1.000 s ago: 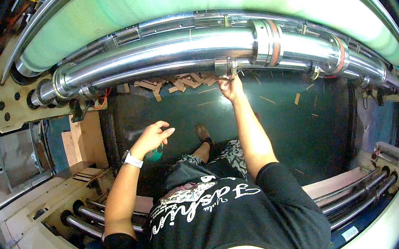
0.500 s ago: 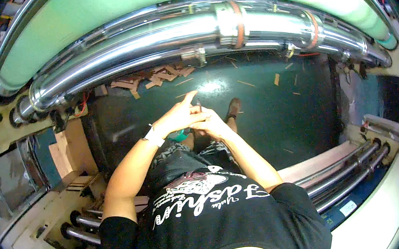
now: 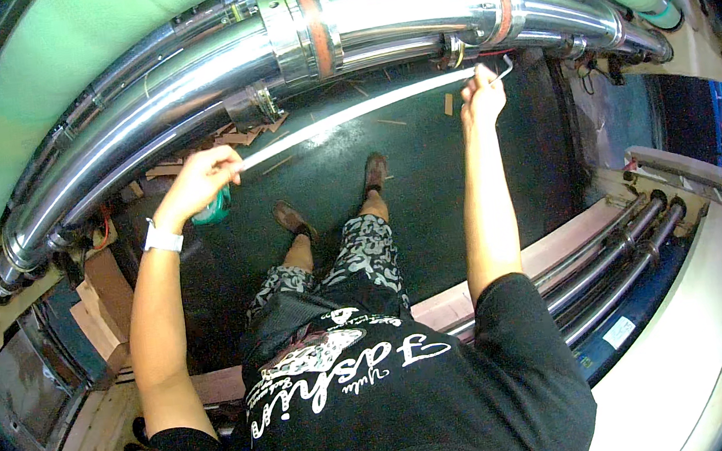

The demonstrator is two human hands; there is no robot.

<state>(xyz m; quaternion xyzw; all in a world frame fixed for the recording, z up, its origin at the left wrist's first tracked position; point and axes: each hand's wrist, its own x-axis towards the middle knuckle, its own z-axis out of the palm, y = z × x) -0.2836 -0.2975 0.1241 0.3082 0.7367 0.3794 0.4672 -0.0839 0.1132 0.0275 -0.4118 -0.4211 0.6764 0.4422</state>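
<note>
The fingers of the left hand (image 3: pixel 198 180) are closed about one end of a long, narrow, glossy white strip (image 3: pixel 357 114); the other end is gripped in the fingers of the right hand (image 3: pixel 483 97). The strip is stretched nearly straight. Below the left hand, a rounded green case (image 3: pixel 215 209) is partly covered; its join to the strip is hidden. A thin, bent silver metal rod (image 3: pixel 505 69) is held at the right hand. One strip, one case and one rod are counted. The strip is suspended over a dark green floor (image 3: pixel 435 172), well apart from two brown shoes (image 3: pixel 375 170). Ahead, movement is bounded by a polished metal roller (image 3: pixel 184 81) carrying two orange rings (image 3: pixel 313 26).
</note>
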